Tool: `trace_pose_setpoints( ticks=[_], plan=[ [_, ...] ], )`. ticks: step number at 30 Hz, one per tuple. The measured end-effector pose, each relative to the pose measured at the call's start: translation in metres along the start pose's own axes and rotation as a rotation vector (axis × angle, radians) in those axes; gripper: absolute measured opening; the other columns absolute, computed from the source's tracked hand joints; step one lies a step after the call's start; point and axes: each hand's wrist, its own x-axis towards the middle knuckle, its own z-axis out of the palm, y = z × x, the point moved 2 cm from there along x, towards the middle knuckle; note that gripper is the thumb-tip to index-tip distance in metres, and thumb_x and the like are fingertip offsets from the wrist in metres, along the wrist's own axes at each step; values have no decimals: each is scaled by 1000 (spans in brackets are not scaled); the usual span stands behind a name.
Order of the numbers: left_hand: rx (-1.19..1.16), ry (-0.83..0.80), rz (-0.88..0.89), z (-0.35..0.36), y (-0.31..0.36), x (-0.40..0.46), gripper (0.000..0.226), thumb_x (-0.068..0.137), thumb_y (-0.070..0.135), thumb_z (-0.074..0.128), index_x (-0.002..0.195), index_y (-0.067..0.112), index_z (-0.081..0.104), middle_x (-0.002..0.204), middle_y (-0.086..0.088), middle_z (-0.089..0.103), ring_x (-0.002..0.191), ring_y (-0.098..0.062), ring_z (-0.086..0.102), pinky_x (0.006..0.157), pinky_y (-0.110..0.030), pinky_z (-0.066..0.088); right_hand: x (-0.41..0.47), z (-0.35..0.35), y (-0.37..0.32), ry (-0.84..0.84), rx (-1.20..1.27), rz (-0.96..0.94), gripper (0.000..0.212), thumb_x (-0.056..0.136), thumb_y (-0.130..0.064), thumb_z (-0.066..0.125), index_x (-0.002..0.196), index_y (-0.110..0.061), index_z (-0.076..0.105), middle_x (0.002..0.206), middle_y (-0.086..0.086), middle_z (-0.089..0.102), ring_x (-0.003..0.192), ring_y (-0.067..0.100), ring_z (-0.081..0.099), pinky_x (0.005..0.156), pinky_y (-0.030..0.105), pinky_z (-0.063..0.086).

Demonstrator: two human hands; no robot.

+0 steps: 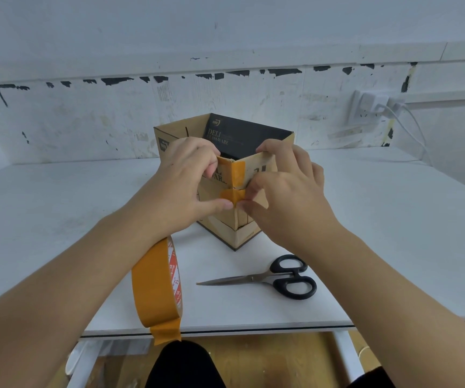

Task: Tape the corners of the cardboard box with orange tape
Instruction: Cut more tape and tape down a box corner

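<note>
Fingers: both thumbs meet on an orange tape strip (234,189) at the cardboard box's (225,152) near corner.
Left hand (186,180): curled, gripping the box rim.
Right hand (287,186): likewise pinching the rim.
Box: mid-tabletop (57,219).
Tape roll (155,284): on left wrist.
Scissors (270,277): near front edge.

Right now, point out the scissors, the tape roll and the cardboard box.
scissors (256,279): head view, on the pivot where the blades cross.
tape roll (150,287): head view, on its orange outer face.
cardboard box (246,236): head view, on the lower front wall.
</note>
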Motion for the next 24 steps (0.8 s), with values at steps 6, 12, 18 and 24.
trace_pose_setpoints(
  ticks=[6,12,18,24],
  plan=[
    [16,-3,-18,1,-1,3,51,68,43,77,87,24,33,116,-3,53,107,-17,40,82,-28,30,-1,1,1,48,-26,17,17,76,-39,73,79,-23,73,137,-1,42,131,24,29,99,40,22],
    [-18,-8,-19,-1,1,1,72,66,45,78,120,23,36,115,9,37,107,-4,28,86,-27,29,-1,2,2,54,-33,5,17,74,-40,75,77,-23,72,136,0,44,130,26,32,98,41,25],
    [39,-29,14,-3,4,2,72,70,42,78,127,21,39,122,1,44,112,-8,29,89,-28,28,-1,3,4,81,-33,-15,18,72,-39,77,75,-22,72,133,2,48,127,29,36,96,42,27],
    [91,-61,74,-2,-2,5,61,72,38,79,120,23,45,117,7,43,116,-14,32,90,-27,25,-1,6,6,103,-16,-28,17,69,-40,79,71,-25,71,130,2,49,125,29,38,93,40,27]
  ],
)
